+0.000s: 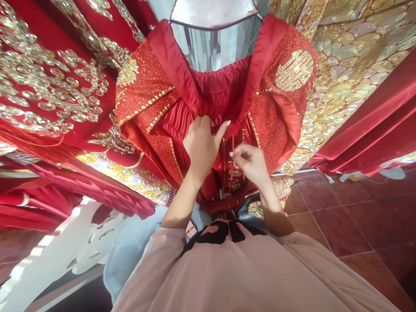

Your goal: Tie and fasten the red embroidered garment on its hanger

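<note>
A red glittery garment (156,158) hangs in front of me, with gold bead trim and a gold double-happiness emblem (295,70) on each shoulder. Its neckline (224,80) is gathered red cloth. My left hand (203,141) is closed on the gathered cloth at the front, fingers curled over it and thumb pointing up to the right. A thin red drawstring (232,167) hangs below that spot. My right hand (249,161) is in a pinch at the drawstring, thumb tip against it. The left fingertips are partly hidden in the folds.
Red cloth with gold sequin work (45,86) hangs at the left, and gold scale-patterned cloth (351,78) at the right. A white panel with cut-outs (61,247) stands at lower left. Reddish floor tiles (351,221) show at lower right. A silvery form (212,13) rises behind the neckline.
</note>
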Motion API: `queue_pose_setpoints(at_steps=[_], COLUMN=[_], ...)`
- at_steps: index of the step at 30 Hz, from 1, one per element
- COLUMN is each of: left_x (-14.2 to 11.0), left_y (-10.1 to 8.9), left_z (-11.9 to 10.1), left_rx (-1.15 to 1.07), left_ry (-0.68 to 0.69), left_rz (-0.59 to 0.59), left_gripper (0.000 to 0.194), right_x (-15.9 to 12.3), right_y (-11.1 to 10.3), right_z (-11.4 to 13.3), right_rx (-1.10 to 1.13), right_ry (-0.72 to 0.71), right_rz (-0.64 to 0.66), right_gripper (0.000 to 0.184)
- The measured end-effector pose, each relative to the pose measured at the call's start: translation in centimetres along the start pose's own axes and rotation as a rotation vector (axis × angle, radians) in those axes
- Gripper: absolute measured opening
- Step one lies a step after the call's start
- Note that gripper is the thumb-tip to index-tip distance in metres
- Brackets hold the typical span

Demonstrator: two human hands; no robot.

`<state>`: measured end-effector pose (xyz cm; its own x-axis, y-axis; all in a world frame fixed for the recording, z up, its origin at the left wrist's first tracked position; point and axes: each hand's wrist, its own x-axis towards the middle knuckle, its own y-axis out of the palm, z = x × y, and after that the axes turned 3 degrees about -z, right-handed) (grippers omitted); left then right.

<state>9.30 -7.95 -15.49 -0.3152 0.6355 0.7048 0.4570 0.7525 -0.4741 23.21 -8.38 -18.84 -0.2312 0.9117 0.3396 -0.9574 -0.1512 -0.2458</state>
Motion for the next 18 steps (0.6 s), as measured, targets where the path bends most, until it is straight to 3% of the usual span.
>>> queue_pose_setpoints(at_steps=[4, 8, 12, 15, 18], left_x=[0.7, -0.8, -4.4, -7.3, -8.7], left_y=[0.4, -1.4, -3.1, -2.2, -1.0], left_z=[-0.6, 0.0, 0.8, 0.8, 0.7], left_rx=[0.140, 0.209, 0.162, -0.019, -0.179], left_ry=[-0.068, -0.080, -0.123, -0.171, -0.238], left_rz=[0.045, 0.104, 0.222, 0.315, 0.365], left_gripper=[0.023, 0.022, 0.031, 0.033, 0.032], right_x=[0.0, 0.2, 0.6, 0.9, 1.1], right_y=[0.2, 0.1, 1.1, 2.3, 3.2], right_z=[0.0, -0.8, -1.5, -1.0, -0.1], right_rx=[-0.065, -0.116, 0.122, 0.377, 0.495], right_ry=[-0.007, 0.011, 0.083, 0.159, 0.196], right_rz=[-0.023, -0.082, -0.063, 0.003, 0.063], right_gripper=[0.017, 0.020, 0.020, 0.025, 0.030])
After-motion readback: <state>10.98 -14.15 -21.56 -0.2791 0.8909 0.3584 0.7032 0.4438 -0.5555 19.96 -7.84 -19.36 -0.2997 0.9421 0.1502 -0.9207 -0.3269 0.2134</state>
